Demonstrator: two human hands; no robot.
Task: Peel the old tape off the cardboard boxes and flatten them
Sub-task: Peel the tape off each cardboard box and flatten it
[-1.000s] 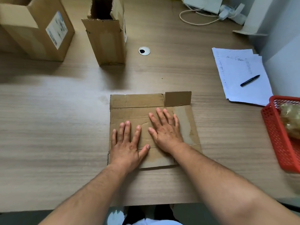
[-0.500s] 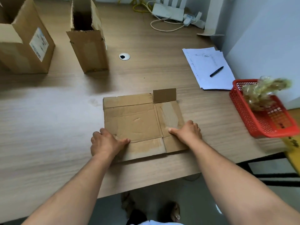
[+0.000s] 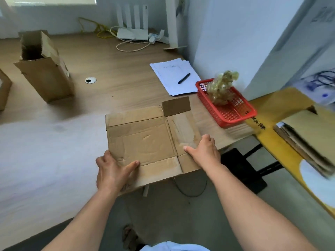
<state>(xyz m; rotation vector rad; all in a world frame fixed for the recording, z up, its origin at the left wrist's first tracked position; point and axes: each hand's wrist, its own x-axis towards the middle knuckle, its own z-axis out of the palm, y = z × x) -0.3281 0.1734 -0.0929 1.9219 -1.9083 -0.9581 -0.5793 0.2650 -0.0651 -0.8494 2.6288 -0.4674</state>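
The flattened cardboard box [image 3: 145, 142] sits at the near edge of the surface [image 3: 54, 142], its near strip hanging out over the floor. The left hand [image 3: 112, 171] pinches the 7 o'clock corner, thumb on top. The right hand [image 3: 204, 153] clamps the 4 o'clock edge, fingers [image 3: 208, 140] curled round it.

Danger now: at 2 o'clock the red basket [image 3: 226, 113], with a wad of peeled tape [image 3: 222, 87] inside, sits near the box's dark flap [image 3: 175, 105]. A swing right toward the cardboard stack [image 3: 304, 151] at 3 o'clock could clip that basket. Gripped on the near side only, the far panels may droop and fold open. The upright box [image 3: 45, 73] at 10 o'clock stands well apart.
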